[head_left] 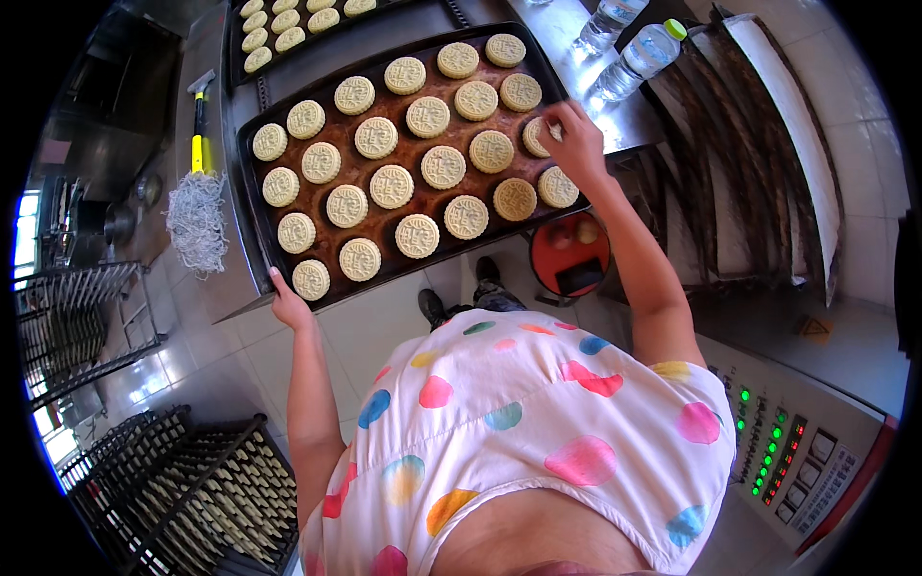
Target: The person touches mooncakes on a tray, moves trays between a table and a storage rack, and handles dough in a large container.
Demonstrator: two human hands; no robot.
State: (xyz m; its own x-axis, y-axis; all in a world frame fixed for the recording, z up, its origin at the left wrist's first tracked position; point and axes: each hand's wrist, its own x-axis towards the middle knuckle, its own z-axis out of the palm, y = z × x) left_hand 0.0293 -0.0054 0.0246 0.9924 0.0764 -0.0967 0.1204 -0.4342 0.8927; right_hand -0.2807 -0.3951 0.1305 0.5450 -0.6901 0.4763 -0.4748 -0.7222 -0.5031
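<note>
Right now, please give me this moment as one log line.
left hand: at near-left corner of tray | right hand: at patterned cookie by right edge | other cookies: spread across tray

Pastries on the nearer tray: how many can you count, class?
24 pastries: four rows of six across the dark tray, one partly covered by the right hand; none seems wholly hidden.

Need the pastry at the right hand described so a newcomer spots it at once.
Find the big dark baking tray directly in front of the person. Along its right edge, take the third round, pale yellow pastry counting from the far end. Unlike its neighbours, which lie fully uncovered, this one is partly hidden by the right hand.
</note>
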